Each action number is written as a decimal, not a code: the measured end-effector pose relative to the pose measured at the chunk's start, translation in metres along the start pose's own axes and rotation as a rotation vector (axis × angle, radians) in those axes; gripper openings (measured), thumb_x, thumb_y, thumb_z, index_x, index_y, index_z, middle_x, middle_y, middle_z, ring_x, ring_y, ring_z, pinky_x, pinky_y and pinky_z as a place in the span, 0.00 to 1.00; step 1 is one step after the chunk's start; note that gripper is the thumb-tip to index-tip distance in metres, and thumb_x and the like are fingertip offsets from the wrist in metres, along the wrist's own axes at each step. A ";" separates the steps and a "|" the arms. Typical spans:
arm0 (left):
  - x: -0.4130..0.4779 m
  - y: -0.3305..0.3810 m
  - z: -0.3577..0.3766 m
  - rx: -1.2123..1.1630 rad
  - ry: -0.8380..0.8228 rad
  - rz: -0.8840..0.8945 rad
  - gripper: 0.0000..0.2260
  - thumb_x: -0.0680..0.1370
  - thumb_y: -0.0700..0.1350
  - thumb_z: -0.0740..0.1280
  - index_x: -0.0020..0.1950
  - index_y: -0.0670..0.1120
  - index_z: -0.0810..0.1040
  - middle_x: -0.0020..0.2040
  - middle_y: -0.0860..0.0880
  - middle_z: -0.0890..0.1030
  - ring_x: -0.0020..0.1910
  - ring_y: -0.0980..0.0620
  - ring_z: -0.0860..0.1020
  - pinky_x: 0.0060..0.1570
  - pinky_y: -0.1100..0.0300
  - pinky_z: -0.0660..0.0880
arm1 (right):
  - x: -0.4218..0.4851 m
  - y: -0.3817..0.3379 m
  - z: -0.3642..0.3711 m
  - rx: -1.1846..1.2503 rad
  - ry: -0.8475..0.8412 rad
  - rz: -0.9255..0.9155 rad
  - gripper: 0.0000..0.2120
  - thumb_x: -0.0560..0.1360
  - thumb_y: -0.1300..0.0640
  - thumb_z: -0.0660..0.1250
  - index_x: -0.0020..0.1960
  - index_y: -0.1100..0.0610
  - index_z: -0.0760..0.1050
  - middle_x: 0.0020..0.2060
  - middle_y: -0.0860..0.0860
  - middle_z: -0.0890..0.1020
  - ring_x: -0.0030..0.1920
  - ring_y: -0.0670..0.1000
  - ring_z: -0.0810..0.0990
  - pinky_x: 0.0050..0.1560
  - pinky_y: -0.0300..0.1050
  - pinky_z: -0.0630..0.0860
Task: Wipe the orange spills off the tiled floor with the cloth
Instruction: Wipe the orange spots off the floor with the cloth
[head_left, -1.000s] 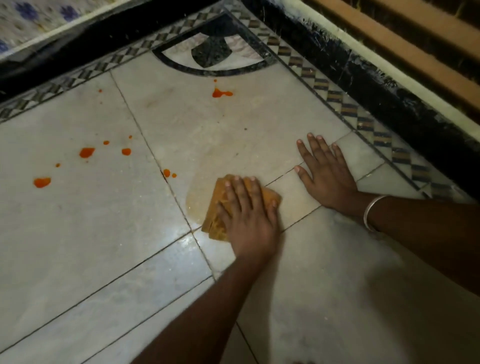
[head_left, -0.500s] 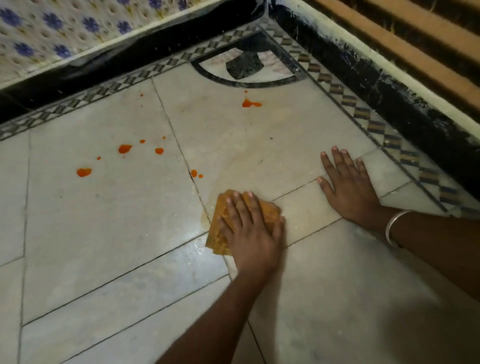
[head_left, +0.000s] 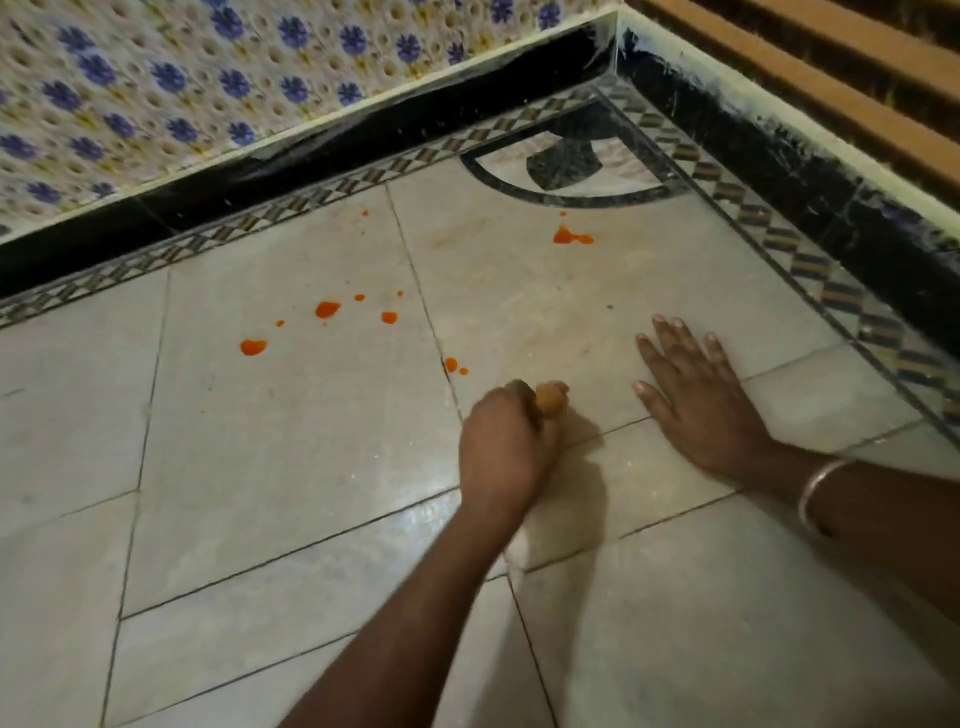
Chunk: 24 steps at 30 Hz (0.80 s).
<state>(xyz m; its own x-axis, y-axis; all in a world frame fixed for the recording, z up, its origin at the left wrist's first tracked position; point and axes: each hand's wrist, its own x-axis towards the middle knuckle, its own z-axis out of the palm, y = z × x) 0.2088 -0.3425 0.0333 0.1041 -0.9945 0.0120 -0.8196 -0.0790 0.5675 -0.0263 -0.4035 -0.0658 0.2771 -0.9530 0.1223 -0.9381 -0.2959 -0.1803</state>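
Left hand (head_left: 506, 447) grips the cloth (head_left: 551, 397) bunched in curled fingers near the closest spills (head_left: 451, 365), right hand (head_left: 696, 410) spread flat on the floor (head_left: 311, 467) — soft, light and limp, the cloth likely wipes best balled in the palm.
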 end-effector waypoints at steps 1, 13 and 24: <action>0.010 -0.001 -0.009 -0.057 0.034 -0.036 0.12 0.80 0.51 0.69 0.40 0.47 0.77 0.34 0.54 0.78 0.35 0.53 0.77 0.31 0.60 0.69 | 0.008 -0.010 0.001 0.021 -0.008 -0.008 0.33 0.83 0.40 0.43 0.82 0.55 0.57 0.82 0.55 0.54 0.82 0.55 0.50 0.81 0.60 0.48; 0.086 -0.081 -0.013 -0.065 0.108 -0.407 0.23 0.83 0.53 0.63 0.77 0.44 0.71 0.72 0.42 0.76 0.71 0.41 0.74 0.72 0.43 0.69 | 0.053 -0.064 0.028 0.061 -0.125 -0.055 0.35 0.81 0.37 0.37 0.83 0.52 0.50 0.83 0.53 0.48 0.83 0.54 0.45 0.81 0.57 0.44; 0.104 -0.112 0.033 0.385 -0.121 -0.075 0.30 0.85 0.64 0.45 0.85 0.57 0.45 0.86 0.47 0.43 0.84 0.42 0.39 0.79 0.32 0.42 | 0.052 -0.072 0.034 -0.026 -0.082 -0.058 0.32 0.83 0.40 0.45 0.83 0.53 0.54 0.82 0.55 0.55 0.82 0.55 0.53 0.81 0.59 0.50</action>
<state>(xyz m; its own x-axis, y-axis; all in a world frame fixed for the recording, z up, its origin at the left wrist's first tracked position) 0.2931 -0.4393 -0.0563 0.1232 -0.9841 -0.1281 -0.9656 -0.1487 0.2132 0.0628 -0.4335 -0.0801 0.3466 -0.9366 0.0517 -0.9246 -0.3504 -0.1495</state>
